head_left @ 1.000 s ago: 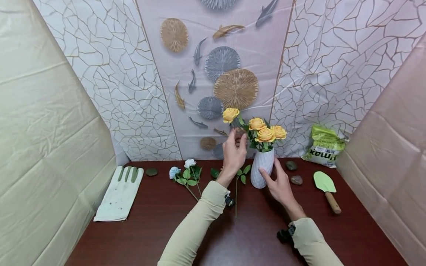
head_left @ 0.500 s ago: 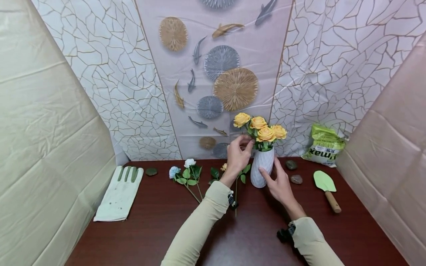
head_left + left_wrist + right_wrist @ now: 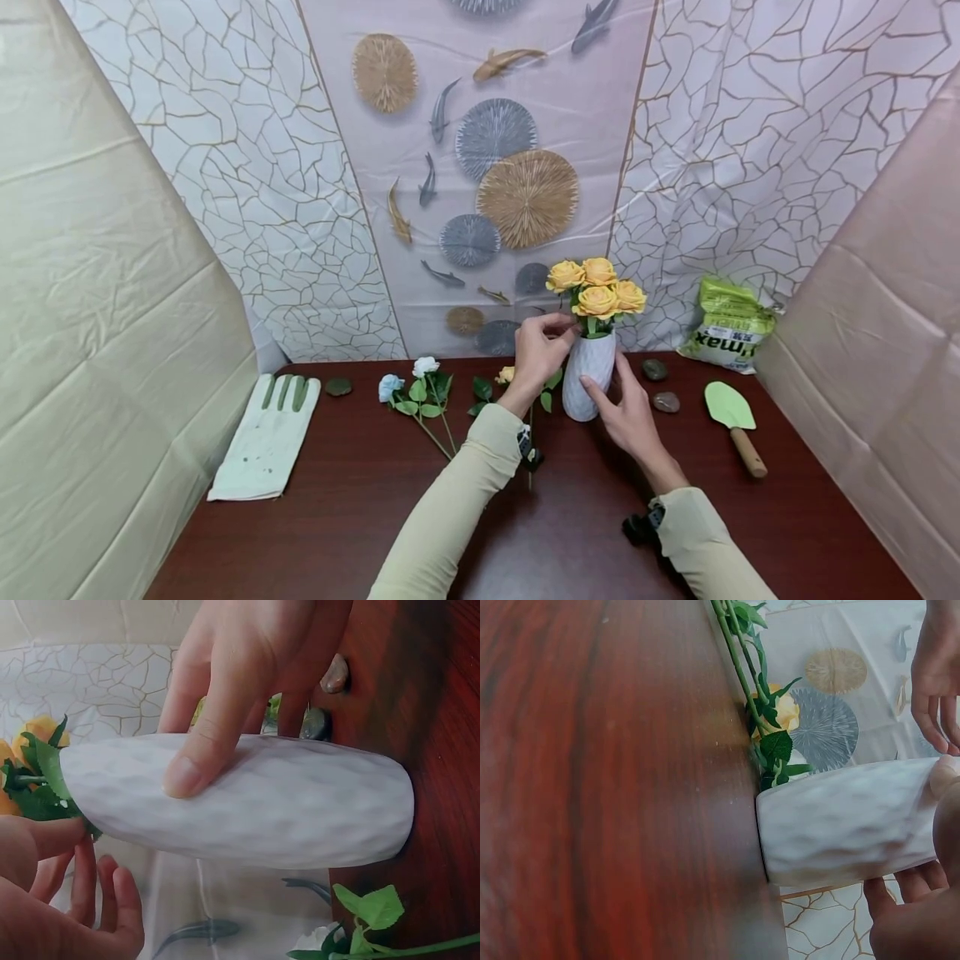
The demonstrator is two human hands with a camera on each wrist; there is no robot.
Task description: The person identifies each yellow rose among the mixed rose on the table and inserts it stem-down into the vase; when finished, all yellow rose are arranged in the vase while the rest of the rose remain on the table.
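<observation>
A white textured vase [image 3: 585,385] stands upright on the dark red table, with several yellow roses [image 3: 597,300] bunched above its mouth. My right hand [image 3: 632,418] grips the vase from the right, its thumb across the front in the left wrist view. At the vase's mouth my left hand [image 3: 537,357] pinches the stem of the leftmost yellow rose [image 3: 565,276], low among the green leaves [image 3: 49,766]. The stem between those fingers is mostly hidden. In the right wrist view only the vase's lower body [image 3: 847,825] and parts of both hands show.
Blue and white flowers [image 3: 425,367] lie left of the vase; another yellow flower [image 3: 506,375] lies partly behind my left arm. A white glove [image 3: 266,442] and a dark stone [image 3: 338,387] are farther left. Stones [image 3: 666,402], a green trowel [image 3: 731,407] and a green bag [image 3: 727,329] sit right.
My left hand has moved right and slightly down to the vase's mouth, bringing its yellow rose in against the others. My right hand has stayed on the vase.
</observation>
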